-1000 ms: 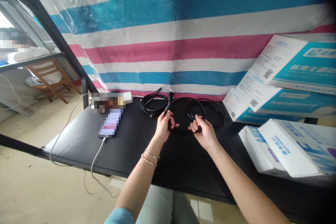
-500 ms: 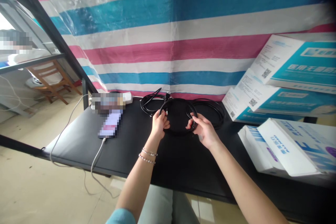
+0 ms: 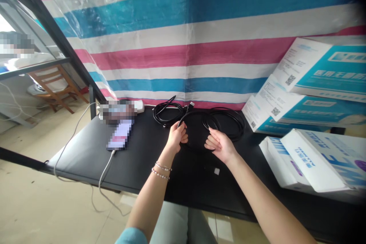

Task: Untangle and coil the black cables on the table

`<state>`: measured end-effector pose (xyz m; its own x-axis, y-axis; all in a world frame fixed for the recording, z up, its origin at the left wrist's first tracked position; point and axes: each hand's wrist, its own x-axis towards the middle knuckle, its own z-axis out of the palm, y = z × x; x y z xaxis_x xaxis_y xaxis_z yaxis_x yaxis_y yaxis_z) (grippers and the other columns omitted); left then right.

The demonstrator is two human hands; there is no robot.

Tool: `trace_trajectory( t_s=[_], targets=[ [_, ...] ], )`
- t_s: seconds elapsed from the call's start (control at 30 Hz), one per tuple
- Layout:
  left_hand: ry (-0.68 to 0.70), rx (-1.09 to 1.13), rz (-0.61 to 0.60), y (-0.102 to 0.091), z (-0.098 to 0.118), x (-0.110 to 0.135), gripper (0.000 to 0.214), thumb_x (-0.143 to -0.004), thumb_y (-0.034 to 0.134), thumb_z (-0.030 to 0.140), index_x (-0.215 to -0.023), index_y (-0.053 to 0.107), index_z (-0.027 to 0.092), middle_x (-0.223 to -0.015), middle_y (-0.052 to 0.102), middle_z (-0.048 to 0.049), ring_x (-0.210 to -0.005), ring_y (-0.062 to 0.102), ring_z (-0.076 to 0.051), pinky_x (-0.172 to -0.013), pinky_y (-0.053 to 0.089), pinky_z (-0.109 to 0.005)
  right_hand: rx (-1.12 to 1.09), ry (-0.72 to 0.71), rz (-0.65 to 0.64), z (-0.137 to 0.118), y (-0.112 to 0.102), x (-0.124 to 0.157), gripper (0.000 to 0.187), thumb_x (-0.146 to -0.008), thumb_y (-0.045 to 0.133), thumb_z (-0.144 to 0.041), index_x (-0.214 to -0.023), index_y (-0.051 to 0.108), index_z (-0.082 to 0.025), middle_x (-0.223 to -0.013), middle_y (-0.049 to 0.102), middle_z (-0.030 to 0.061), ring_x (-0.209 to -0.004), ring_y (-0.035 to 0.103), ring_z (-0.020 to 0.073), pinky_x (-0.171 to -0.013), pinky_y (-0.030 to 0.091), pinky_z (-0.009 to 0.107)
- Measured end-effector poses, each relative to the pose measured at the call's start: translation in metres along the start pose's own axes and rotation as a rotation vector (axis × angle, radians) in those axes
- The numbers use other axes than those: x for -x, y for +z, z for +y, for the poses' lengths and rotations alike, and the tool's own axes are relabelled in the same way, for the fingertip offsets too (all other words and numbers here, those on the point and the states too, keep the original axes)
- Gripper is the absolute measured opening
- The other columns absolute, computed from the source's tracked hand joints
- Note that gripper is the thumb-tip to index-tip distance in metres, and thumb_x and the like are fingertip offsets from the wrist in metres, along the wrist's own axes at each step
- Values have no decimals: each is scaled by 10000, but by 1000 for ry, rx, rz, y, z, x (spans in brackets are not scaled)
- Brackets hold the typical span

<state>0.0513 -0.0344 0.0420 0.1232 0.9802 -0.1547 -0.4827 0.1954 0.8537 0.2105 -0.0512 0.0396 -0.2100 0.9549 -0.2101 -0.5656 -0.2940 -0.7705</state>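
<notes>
Both hands hold a black cable (image 3: 197, 112) above the middle of the surface (image 3: 137, 164), near the striped sheet (image 3: 171, 53) that hangs behind. Thumb against curled fingers, the left hand (image 3: 177, 137) pinches one side of the loop; the right hand (image 3: 219, 143), also curled, grips the opposite side. Between them the cable bows into a rough ring, its lower part faint against the black surface. A black plug (image 3: 190, 106) with a metal end pokes up behind the left hand, seemingly on this same cable.

Two other coils lie at the back: a left coil (image 3: 168, 103) beyond the left hand, and a right coil (image 3: 239, 122) just beyond the right hand. Loops crowd together beside the right hand, so whether the ring and the right coil are separate cannot be told. A small pale piece (image 3: 216, 171), perhaps a connector tip, shows below the right hand.

As for progress, the two coils already lie in rings. The held cable looks only partly formed: its round shape is there, but the plug strays outside it, no tie can be seen, and it has not been laid down.

At the left are a phone (image 3: 121, 133) and its pale charging cord (image 3: 103, 171); stacked boxes (image 3: 323, 72) stand at the right.
</notes>
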Motion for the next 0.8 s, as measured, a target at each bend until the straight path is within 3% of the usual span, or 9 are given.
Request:
trace_trajectory(
  t_s=[0.1, 0.23, 0.47, 0.6, 0.7, 0.8],
  targets=[
    [50, -12, -5, 0, 0, -1, 318, -685, 648, 407, -668, 435, 172, -373, 231, 124, -304, 193, -6, -343, 164, -145, -34, -44, 22, 2, 3, 1, 535, -708, 642, -278, -406, 208, -193, -296, 182, -91, -301, 144, 27, -337, 183, 210],
    [128, -44, 5, 0, 0, -2, 251, -661, 669, 323, -729, 495, 156, -414, 361, 98, -351, 320, -27, -399, 324, -174, -68, -121, 30, 4, 5, 3, 554, -718, 634, -265, -389, 195, -182, -295, 179, -83, -294, 154, 27, -352, 158, 218],
    [72, 30, -80, 4, -5, 2, 302, -661, 689, 335, -823, 519, 145, -547, 513, 46, -488, 514, -84, -601, 478, -274, -66, -269, 14, 2, 4, 4, 562, -747, 602, -302, -410, 169, -177, -308, 154, -76, -326, 141, 45, -377, 202, 240],
    [102, 96, -99, 9, -8, 3, 317, -707, 641, 434, -784, 492, 165, -466, 403, 84, -409, 401, -50, -536, 451, -250, -45, -255, -7, 2, 4, 3, 535, -752, 594, -290, -399, 208, -180, -307, 184, -73, -337, 166, 49, -435, 309, 253],
    [136, 101, -65, 10, -8, 2, 334, -724, 618, 470, -742, 465, 174, -418, 250, 115, -354, 235, -16, -426, 336, -179, 5, -221, -67, 3, 5, 3, 473, -730, 617, -271, -395, 295, -186, -329, 267, -67, -353, 263, 56, -523, 389, 270],
    [159, 81, -8, 7, -5, 0, 352, -718, 619, 482, -713, 442, 177, -429, 192, 118, -346, 177, -6, -381, 216, -151, 67, -220, -102, 2, 7, 4, 369, -687, 655, -262, -447, 384, -194, -384, 352, -61, -405, 360, 72, -584, 424, 279]
  ],
)
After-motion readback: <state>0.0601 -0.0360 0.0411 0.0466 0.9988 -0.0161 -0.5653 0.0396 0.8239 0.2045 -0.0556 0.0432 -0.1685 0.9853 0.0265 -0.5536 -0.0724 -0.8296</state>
